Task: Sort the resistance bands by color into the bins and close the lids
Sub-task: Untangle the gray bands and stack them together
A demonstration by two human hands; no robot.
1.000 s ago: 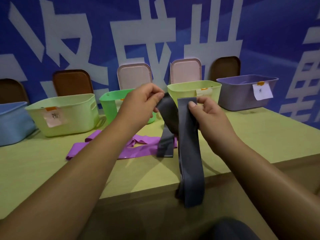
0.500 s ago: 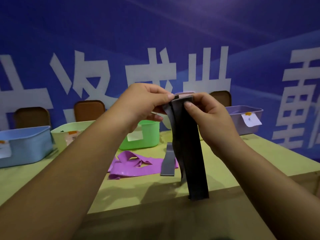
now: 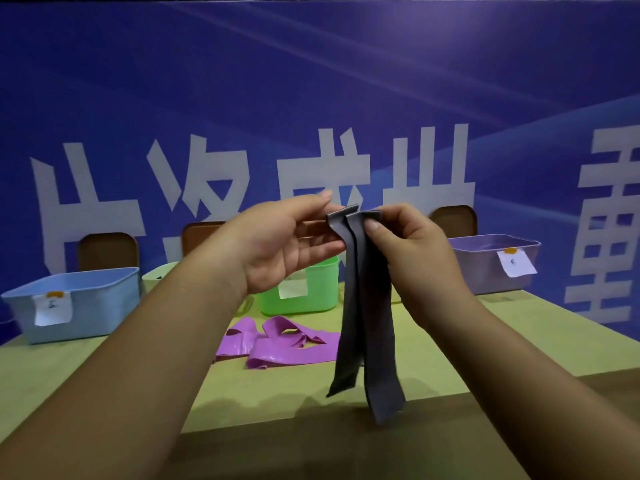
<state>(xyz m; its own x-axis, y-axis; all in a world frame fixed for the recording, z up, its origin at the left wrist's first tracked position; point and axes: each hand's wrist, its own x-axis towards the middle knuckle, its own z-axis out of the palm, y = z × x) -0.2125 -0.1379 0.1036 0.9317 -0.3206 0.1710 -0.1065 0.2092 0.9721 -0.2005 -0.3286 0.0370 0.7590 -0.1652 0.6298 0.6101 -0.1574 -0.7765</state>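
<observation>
At frame centre the fingers of the left hand have just straightened off the folded grey band, leaving the right hand alone pinching it, seemingly ready for binning.

Both your arms reach forward, and your hands meet up high in front of you. Your left hand is flat with the palm turned to you. Its fingers are straight, tips touching the gray band. Your right hand pinches the band's top, thumb in front, fingers curled behind.
</observation>
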